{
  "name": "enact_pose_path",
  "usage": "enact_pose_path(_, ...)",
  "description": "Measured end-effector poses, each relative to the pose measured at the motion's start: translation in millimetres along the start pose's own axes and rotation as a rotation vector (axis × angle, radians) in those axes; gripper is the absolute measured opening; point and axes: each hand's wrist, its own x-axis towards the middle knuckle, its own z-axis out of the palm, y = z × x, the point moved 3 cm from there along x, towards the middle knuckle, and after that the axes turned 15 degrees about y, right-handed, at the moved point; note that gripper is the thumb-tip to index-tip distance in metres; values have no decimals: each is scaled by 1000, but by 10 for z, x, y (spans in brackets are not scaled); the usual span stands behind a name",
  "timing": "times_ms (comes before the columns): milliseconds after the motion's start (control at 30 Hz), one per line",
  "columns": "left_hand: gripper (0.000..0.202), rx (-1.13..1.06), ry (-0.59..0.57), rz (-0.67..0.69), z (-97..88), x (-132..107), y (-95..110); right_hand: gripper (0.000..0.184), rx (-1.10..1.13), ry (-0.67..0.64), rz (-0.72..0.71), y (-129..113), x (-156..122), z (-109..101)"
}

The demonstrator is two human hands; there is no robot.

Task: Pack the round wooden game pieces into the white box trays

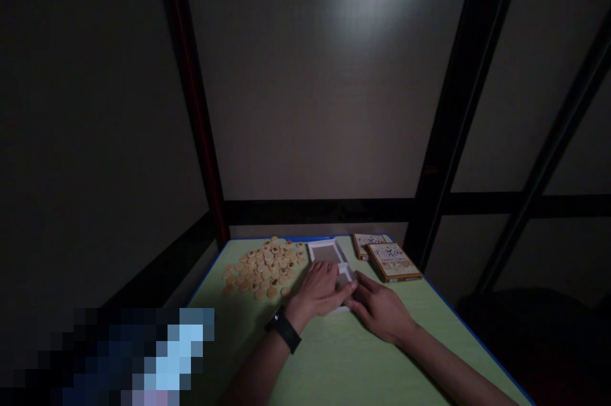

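A shallow white box half lies on the green table, partly hidden under my hands. My left hand, with a black band on its wrist, reaches over the left side of this box half; its fingers curl down at the far side and its thumb stretches across toward the right edge. Against the right edge, my right hand grips with bent fingers and thumb. Just beyond stands a second open white box half. Left of my hands is a loose heap of round wooden game pieces, some with dark or red marks.
Two printed game boxes lie at the back right: a nearer one overlaps a farther one. The green table has a blue edge and meets a panelled wall with dark frames. The room is dim.
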Motion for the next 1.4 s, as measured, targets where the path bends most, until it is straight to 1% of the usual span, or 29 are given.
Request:
enact_pose_path(100, 48, 14, -14, 12, -27, -3, 62, 51, -59, 26, -13, -47, 0, -4)
enact_pose_path(200, 48, 8, -18, 11, -27, -1, 68, 50, -89, 34, -26, -89, -2, -17)
enact_pose_path(300, 47, 3, -5, 9, -18, -28, 38, 51, -87, 38, -39, -103, -6, -35)
enact_pose_path(400, 44, -1, 39, 11, -53, -119, -36, 51, -71, 51, -54, -75, -12, -37)
enact_pose_path(500, 33, 39, 79, -14, -165, -274, -200, 47, -51, 144, -74, -19, -17, -30)
enact_pose_path(600, 25, 142, 93, -91, -340, -455, -454, 45, -12, 248, -127, 5, -27, -20)
enact_pose_path(700, 32, 213, 86, -200, -495, -603, -712, 44, 46, 239, -226, -40, -47, 0)
enact_pose_path(767, 36, 216, 65, -268, -542, -664, -837, 41, 87, 207, -283, -82, -66, 7)
enact_pose_path(833, 37, 195, 36, -303, -542, -689, -906, 37, 108, 206, -298, -114, -76, -3)
enact_pose_path(900, 36, 164, 15, -317, -523, -690, -934, 34, 112, 235, -295, -164, -61, -24)
enact_pose_path(967, 36, 141, 9, -323, -513, -684, -947, 31, 121, 255, -296, -279, 0, -38)
enact_pose_path(1033, 36, 143, 28, -326, -531, -682, -966, 31, 139, 221, -294, -481, 126, -20)
enact_pose_path(1067, 34, 148, 44, -324, -546, -684, -981, 31, 148, 173, -287, -609, 212, 7)
enact_pose_path(1133, 27, 155, 67, -326, -576, -697, -1021, 27, 140, 37, -255, -879, 412, 92)
enact_pose_path(1200, 19, 137, 57, -333, -581, -713, -1065, 21, 115, -76, -222, -1119, 614, 194)
enact_pose_path(1233, 16, 125, 39, -335, -573, -720, -1084, 22, 98, -117, -214, -1214, 701, 246)
enact_pose_path(1300, 13, 109, 5, -332, -547, -726, -1107, 24, 58, -162, -190, -1333, 831, 349)
enact_pose_path(1400, 12, 105, -23, -314, -519, -716, -1094, 25, 25, -168, -171, -1380, 899, 473)
